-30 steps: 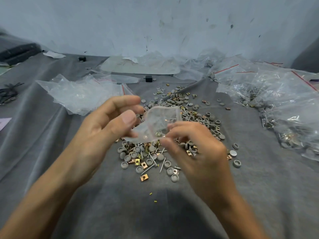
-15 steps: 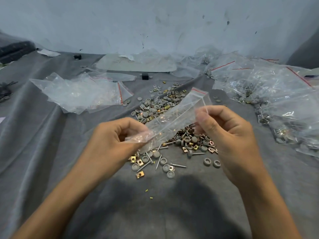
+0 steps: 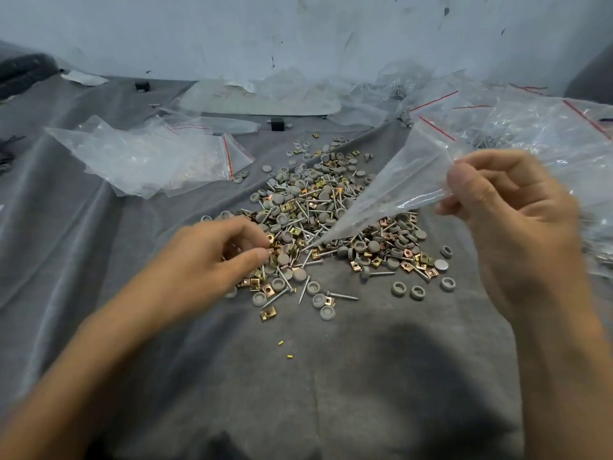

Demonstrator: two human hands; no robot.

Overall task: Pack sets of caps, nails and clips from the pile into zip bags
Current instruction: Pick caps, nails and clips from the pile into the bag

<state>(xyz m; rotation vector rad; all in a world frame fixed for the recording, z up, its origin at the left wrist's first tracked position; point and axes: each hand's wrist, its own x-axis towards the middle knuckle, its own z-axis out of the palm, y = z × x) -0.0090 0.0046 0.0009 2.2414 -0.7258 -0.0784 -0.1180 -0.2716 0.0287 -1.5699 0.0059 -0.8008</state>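
Letting go of the zip bag (image 3: 398, 187), the left hand (image 3: 212, 260) now picks at the pile (image 3: 331, 220) in the middle of the table (image 3: 298, 376), fingers curled; whether it holds anything I cannot tell. Toward the right edge the right hand (image 3: 504, 220) pinches the bag aloft. Best to gather one full set before loading.

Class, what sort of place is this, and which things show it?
Probably an informal hand-packing workspace: a grey cloth serves as the work surface, with a loose pile of caps, nails and clips, and filled zip bags heaped on the right.
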